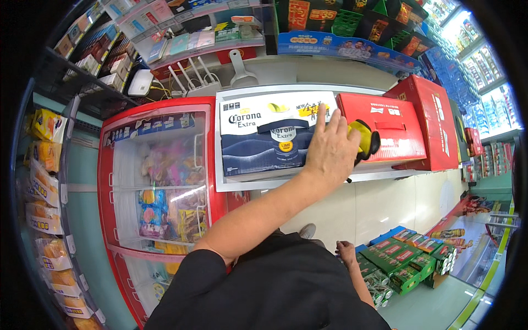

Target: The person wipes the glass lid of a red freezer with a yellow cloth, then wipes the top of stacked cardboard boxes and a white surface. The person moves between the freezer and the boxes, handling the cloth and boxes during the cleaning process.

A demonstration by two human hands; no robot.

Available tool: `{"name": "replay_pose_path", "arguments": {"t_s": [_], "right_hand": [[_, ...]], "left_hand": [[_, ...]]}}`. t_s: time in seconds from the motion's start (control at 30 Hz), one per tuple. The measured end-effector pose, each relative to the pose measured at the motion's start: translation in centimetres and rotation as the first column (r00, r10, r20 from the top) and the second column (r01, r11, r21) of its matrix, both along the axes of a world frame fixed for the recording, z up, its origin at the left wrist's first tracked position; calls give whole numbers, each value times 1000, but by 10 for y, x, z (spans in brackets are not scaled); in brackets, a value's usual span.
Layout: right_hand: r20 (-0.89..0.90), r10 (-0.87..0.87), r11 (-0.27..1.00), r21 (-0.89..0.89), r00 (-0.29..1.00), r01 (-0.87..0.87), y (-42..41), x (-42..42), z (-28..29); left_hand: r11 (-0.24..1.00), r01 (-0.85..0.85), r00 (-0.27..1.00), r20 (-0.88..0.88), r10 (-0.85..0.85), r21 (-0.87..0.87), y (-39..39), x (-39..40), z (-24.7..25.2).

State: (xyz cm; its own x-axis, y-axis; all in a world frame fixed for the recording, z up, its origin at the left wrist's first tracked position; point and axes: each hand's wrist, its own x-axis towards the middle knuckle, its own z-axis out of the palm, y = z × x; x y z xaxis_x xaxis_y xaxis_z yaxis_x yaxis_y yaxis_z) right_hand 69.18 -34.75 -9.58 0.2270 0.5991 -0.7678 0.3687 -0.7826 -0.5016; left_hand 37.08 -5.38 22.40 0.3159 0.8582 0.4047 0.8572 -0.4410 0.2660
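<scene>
My left hand reaches over the right end of a white and navy Corona Extra carton, its back up and fingers stretched forward. Close against its thumb side is a yellow and black object, partly covered by the hand; whether it is gripped cannot be seen. Beside it lies a red beer carton with a strap handle. My right hand hangs low at my right side, fingers bent, its palm hidden. A dark carry handle crosses the top of the Corona carton.
The cartons rest on a white-edged counter. A red-framed glass-topped freezer adjoins on the left. Another red carton stands at the right end. Green packs of cans sit low on the right. Behind are a router and a white scoop.
</scene>
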Motion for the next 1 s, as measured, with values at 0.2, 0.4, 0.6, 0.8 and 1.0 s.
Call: {"name": "replay_pose_path", "arguments": {"t_s": [0.2, 0.4, 0.6, 0.8, 1.0], "right_hand": [[137, 253, 967, -25, 958, -252, -11, -8, 14], [13, 183, 982, -49, 983, -183, 29, -27, 17], [-39, 109, 994, -1, 993, -109, 59, -25, 7], [-38, 165, 986, 9, 986, -165, 60, -17, 29], [80, 358, 934, -40, 930, -356, 50, -10, 53]], "left_hand": [[946, -292, 946, -190, 263, -142, 43, -93, 18], [927, -370, 922, 101, 375, -68, 5, -188, 2], [868, -445, 831, 260, 492, -222, -48, -199, 13], [885, -408, 819, 339, 464, -226, -102, -180, -12], [914, -366, 816, 411, 407, -178, -121, -169, -12]]}}
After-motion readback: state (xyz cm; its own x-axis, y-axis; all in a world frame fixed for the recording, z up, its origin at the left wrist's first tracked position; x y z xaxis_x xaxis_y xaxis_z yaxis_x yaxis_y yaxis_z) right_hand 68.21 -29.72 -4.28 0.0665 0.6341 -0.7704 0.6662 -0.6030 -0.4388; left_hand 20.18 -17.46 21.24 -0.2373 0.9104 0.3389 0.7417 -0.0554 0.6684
